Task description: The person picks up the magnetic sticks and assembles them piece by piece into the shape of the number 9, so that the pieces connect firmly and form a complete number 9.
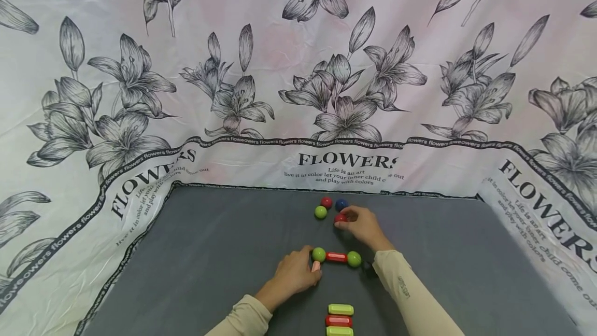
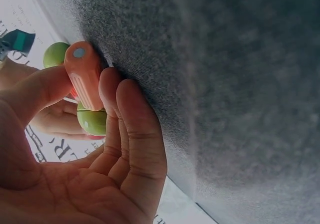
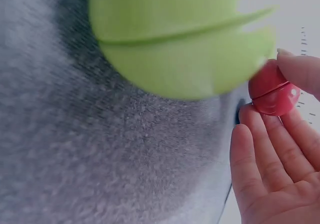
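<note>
In the head view my left hand (image 1: 295, 273) pinches an orange rod (image 1: 316, 266) between thumb and fingers. The rod's far end meets a green ball (image 1: 319, 254); in the left wrist view the orange rod (image 2: 86, 77) shows a silvery disc on its near end. A red rod (image 1: 336, 257) joins that ball to a second green ball (image 1: 354, 259) on the right. Farther back, my right hand (image 1: 366, 226) holds a red ball (image 1: 341, 218) with thumb and fingertips. From the right wrist, the red ball (image 3: 274, 89) shows a groove round its middle.
Behind the held ball lie another red ball (image 1: 326, 202), a green ball (image 1: 320, 212) and a blue ball (image 1: 342, 205). At the front edge, a yellow-green rod (image 1: 341, 309), a red rod (image 1: 339, 321) and another yellow-green rod (image 1: 339, 331) lie in a row on the grey cloth (image 1: 210, 253).
</note>
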Motion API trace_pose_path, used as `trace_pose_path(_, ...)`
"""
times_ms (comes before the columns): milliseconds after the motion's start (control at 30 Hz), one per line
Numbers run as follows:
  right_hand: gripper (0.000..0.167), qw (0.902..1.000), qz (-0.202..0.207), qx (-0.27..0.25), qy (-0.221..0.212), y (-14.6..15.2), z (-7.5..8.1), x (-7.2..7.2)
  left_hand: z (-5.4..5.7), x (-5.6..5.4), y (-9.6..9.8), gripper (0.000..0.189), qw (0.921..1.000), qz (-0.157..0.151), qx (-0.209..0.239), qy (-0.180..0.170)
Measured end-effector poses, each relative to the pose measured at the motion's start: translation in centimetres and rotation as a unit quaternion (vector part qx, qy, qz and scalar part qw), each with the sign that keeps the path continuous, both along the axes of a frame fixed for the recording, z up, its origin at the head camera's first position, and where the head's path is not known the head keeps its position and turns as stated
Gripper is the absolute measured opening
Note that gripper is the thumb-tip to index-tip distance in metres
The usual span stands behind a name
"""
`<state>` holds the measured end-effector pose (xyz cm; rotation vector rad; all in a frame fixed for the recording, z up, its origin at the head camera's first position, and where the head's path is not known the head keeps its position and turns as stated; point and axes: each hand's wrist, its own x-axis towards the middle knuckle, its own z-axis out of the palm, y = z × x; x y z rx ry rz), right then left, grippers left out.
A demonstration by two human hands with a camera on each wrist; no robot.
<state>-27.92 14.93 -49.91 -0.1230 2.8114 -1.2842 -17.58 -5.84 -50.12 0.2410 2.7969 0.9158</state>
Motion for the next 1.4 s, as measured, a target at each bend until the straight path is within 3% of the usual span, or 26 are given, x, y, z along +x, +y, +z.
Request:
trace_pose_path(333,0.038,0.9993,0.016,-0.005,0.033,0.2,1.3,3.0,0.0,-0.4,0.3,0.058,1.0000,0.002,-0.006,0.004)
trace_pose_path(700,0.038,0.9976,0.036,-0.034,0.049,-0.7,2.9,7.4,-0.5,-0.7,0.1,0.059,0.9983,-0.019,0.053,-0.013)
trace_pose_path(1000,0.036,0.9951,0.067,-0.048,0.055,-0.9,1.6,11.7,-0.4,-0.6,-0.2,0.062,0.9893,-0.019,0.122,-0.077)
trace_pose_path(1200,0.038,0.9907,0.120,-0.036,0.054,-1.5,1.2,14.0,-0.5,-0.7,-0.3,0.061,0.9885,-0.016,0.131,-0.074)
trace_pose_path(1400,0.035,0.9884,0.146,-0.022,0.036,-2.2,0.7,15.2,-0.4,-1.1,-0.4,0.063,0.9863,-0.015,0.144,-0.079)
